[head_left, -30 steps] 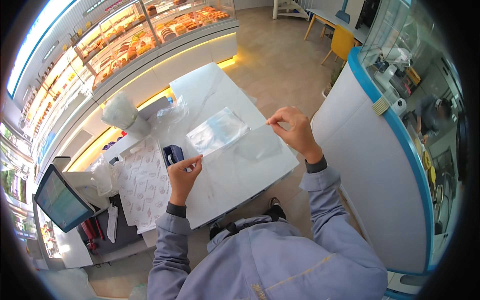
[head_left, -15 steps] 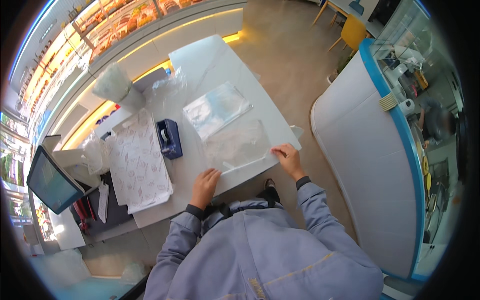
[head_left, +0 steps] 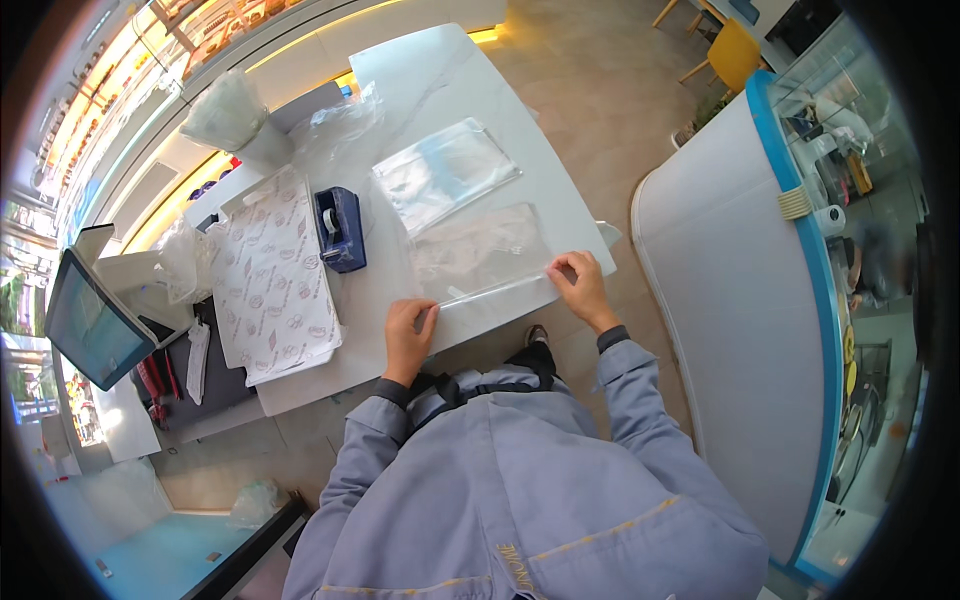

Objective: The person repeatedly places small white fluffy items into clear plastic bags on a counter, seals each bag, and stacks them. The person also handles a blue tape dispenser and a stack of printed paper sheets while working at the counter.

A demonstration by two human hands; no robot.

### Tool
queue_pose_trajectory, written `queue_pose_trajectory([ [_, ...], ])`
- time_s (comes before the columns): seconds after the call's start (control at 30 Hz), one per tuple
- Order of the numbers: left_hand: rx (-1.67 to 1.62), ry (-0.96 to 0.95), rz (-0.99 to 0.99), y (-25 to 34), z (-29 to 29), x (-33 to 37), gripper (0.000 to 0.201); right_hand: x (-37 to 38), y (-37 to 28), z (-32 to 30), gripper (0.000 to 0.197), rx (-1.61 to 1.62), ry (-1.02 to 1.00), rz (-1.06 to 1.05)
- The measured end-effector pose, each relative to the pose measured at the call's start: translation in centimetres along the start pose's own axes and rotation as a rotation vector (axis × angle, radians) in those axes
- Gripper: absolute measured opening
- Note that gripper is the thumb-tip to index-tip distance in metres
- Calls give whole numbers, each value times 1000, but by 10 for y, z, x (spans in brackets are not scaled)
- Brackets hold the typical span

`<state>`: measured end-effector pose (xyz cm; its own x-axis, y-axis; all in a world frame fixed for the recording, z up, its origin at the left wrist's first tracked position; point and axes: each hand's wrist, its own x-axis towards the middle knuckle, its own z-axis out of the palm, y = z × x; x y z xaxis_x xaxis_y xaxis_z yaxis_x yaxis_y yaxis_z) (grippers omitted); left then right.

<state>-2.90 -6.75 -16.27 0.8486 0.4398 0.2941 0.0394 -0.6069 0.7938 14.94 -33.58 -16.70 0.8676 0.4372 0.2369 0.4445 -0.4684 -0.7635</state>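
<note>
A clear plastic bag [head_left: 480, 250] lies flat on the white table, its near edge forming a narrow folded strip. My left hand [head_left: 408, 340] is closed at the near left corner, thumb and fingers pinching the edge. At the near right corner my right hand [head_left: 582, 290] pinches the same edge between thumb and forefinger. Just beyond it rests a stack of clear plastic bags [head_left: 445, 170] with a pale blue patch. A dark blue tape dispenser [head_left: 345, 230] stands left of both.
Patterned paper sheets [head_left: 272, 285] lie left of the dispenser, next to a screen [head_left: 95, 320]. Crumpled clear plastic [head_left: 345, 115] sits at the table's [head_left: 430, 70] far left. A white counter with a blue rim [head_left: 735, 290] stands to the right, with another person behind it.
My view has tilted, so the table sits higher in the picture. Both hands stay at the bag's near edge; the strip along it looks straighter and clearer now.
</note>
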Motion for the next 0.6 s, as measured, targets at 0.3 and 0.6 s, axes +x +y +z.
queue_pose_trajectory([
  [0.3, 56, 62, -197, 2, 7, 3, 13, 7, -2, 13, 15, -127, 72, 30],
  [0.6, 232, 51, -55, -5, 18, 12, 12, 7, -2, 21, 16, -297, 79, 27],
])
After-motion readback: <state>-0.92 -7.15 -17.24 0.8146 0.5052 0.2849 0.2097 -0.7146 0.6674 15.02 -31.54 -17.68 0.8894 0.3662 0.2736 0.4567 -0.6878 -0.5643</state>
